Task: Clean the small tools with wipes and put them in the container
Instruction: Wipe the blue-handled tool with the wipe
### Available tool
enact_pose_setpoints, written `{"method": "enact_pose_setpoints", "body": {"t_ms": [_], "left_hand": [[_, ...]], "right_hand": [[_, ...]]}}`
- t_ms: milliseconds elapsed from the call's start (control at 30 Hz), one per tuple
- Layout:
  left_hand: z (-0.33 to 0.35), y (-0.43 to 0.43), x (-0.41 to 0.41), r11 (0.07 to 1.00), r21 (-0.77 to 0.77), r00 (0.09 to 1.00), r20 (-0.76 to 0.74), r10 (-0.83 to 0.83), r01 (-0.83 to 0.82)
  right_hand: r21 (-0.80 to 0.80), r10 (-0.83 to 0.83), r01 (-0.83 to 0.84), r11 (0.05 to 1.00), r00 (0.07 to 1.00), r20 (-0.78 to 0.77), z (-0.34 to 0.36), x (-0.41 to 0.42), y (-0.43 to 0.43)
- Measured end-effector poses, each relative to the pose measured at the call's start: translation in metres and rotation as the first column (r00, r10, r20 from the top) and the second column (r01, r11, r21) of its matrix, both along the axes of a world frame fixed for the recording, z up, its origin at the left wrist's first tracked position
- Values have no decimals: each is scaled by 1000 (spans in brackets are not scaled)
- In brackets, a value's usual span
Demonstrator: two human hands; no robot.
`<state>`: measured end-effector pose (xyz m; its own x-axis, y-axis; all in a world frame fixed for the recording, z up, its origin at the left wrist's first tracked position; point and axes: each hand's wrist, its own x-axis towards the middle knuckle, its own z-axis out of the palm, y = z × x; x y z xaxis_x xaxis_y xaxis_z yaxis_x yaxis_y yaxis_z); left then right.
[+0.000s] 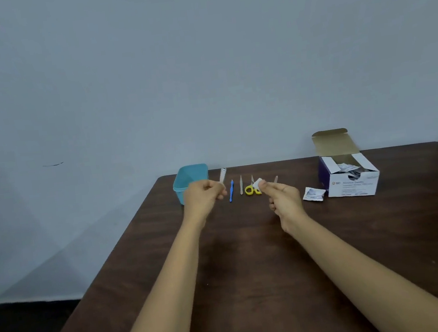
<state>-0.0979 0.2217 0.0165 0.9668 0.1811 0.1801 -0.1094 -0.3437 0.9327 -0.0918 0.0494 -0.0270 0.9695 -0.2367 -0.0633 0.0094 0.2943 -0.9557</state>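
Observation:
My left hand (204,197) holds a slim silver tool (223,175) by its lower end, tip pointing up, just right of the teal container (187,181). A small white wipe (258,182) is pinched in the fingertips of my right hand (281,195). On the table between my hands lie a blue-handled tool (231,191), a pale thin tool (240,185) and yellow-handled scissors (250,189), partly hidden by the wipe. Another pale tool (276,179) shows behind my right fingers.
An open box of alcohol swabs (350,178) stands at the back right, with a torn swab packet (314,194) lying beside it. The dark wooden table (250,257) ends at the wall behind the tools; its left edge runs diagonally.

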Motion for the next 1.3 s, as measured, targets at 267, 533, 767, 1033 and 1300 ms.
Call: {"method": "enact_pose_setpoints", "body": {"t_ms": [267, 533, 767, 1033, 1300], "left_hand": [[34, 44, 61, 956, 226, 961, -160, 225, -186], [42, 47, 113, 921, 390, 853, -476, 214, -14], [51, 36, 125, 837, 493, 734, -655, 179, 236], [46, 37, 135, 761, 533, 617, -754, 227, 370], [36, 35, 137, 542, 714, 707, -650, 279, 442]], "right_hand": [[-246, -84, 126, 961, 981, 174, -25, 18, 21], [-290, -51, 108, 951, 979, 196, -30, 19, 19], [-308, -30, 90, 947, 980, 195, -31, 20, 19], [-305, -20, 78, 949, 982, 190, -28, 17, 20], [-281, -42, 92, 955, 983, 176, -26, 16, 20]]}}
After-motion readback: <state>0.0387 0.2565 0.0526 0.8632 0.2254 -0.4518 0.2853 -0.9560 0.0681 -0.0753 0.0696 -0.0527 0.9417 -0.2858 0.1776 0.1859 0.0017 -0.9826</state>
